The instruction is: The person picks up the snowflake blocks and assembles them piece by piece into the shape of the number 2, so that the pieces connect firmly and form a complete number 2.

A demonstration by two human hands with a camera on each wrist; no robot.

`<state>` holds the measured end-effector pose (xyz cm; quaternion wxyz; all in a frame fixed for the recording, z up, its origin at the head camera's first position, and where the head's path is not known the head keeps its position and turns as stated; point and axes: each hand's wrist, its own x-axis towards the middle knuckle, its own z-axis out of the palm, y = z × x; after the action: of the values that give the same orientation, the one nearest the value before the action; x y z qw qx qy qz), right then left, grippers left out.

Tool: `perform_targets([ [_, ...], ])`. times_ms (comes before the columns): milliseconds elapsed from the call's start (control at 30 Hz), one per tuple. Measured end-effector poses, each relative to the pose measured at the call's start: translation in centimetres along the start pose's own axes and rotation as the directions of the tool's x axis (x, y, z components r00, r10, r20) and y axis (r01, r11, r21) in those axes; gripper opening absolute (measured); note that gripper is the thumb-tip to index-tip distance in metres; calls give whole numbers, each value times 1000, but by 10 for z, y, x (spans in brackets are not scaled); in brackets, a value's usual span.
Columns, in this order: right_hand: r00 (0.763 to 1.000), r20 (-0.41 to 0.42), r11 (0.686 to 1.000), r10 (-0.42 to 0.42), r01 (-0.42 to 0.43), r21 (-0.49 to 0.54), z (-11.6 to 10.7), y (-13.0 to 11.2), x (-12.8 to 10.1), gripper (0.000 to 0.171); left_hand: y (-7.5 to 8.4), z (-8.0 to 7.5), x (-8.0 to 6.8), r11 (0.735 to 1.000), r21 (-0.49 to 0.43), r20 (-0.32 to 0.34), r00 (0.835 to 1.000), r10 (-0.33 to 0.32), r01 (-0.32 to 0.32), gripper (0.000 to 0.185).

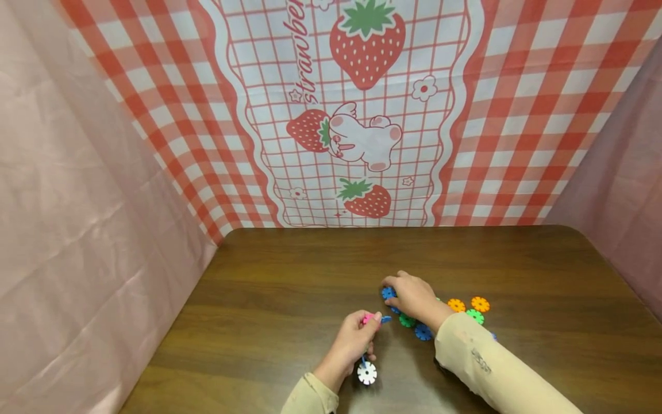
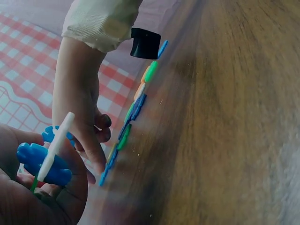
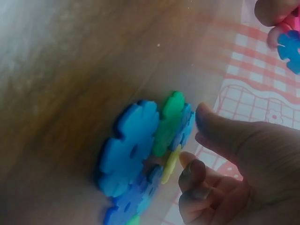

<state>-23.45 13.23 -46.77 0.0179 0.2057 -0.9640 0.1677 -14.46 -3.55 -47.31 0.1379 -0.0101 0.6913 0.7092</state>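
1. The left hand (image 1: pixel 354 339) is curled, thumb and fingers pinching a small joined bunch of notched plastic discs above the table (image 1: pixel 248 287).
2. In that bunch, a pink disc (image 1: pixel 368 319) sits at the fingertips, with a blue disc (image 1: pixel 386 319) sticking out beside it towards the right hand (image 1: pixel 416 296).
3. A white disc (image 1: pixel 367 374) hangs at the lower end of the same bunch, below the palm; the left wrist view shows it edge-on, crossing a blue piece (image 2: pixel 61 174), with a thin green edge (image 2: pixel 34 183) next to them.
4. The right hand reaches down to the loose discs, thumb and forefinger parted and the other fingers bent. It has hold of nothing that shows, and I cannot tell whether a fingertip touches a disc.
5. Nearest to it are a loose blue disc (image 1: pixel 388 293) at its fingertips and a yellow disc (image 3: pixel 171 164) just beside its forefinger.
6. A dark green disc (image 1: pixel 407 320) and another blue disc (image 1: pixel 423 332) lie near the right hand, on the side towards the person.
7. Beyond the right wrist lie two orange discs (image 1: pixel 480 304) and a light green disc (image 1: pixel 474 316), close together.
8. A strawberry-patterned checked cloth (image 1: pixel 362 115) hangs behind the table, and pale sleeves (image 1: pixel 496 362) cover both forearms.
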Motion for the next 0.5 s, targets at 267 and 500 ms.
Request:
perform_targets([
  [267,1000,-14,1000,1,-1,-13,0,-2,0,20,1,1,-1,1000,-5,-9,1000,5,-5,26],
  [500,998,-55,998,-20,23,57,3,-2,2,32,3,-1,2,1000,-14,-8,1000,15,-15,24],
])
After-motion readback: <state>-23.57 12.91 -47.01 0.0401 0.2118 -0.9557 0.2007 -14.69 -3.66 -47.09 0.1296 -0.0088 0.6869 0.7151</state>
